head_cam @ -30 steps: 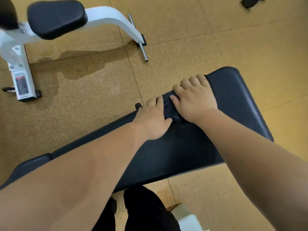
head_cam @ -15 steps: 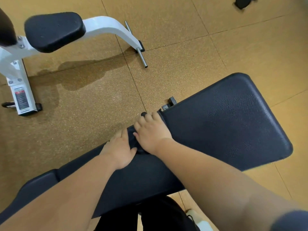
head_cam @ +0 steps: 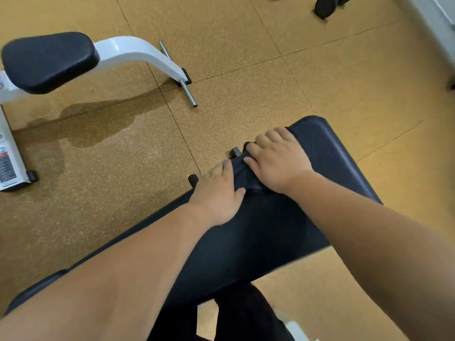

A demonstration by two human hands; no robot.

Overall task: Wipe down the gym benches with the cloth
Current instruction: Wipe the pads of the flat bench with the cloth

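A black padded gym bench [head_cam: 327,153] runs diagonally from lower left to upper right under my arms. A dark cloth [head_cam: 242,172] lies bunched on the pad near its far left edge, hard to tell from the black vinyl. My left hand [head_cam: 218,193] presses flat on the cloth's left side, fingers over the pad's edge. My right hand [head_cam: 277,159] presses on the cloth's right side, fingers curled over the far edge of the pad. Both hands hold the cloth down against the bench.
A white-framed machine [head_cam: 138,51] with a black pad [head_cam: 46,61] and a chrome peg [head_cam: 188,93] stands at upper left on the tan cork-like floor [head_cam: 246,77]. A black round weight [head_cam: 326,6] lies at the top right. My dark-trousered legs [head_cam: 246,316] show below the bench.
Both hands slid the cloth back along the pad toward its far right end after being nearer the middle half a second ago. The view shifted with them.
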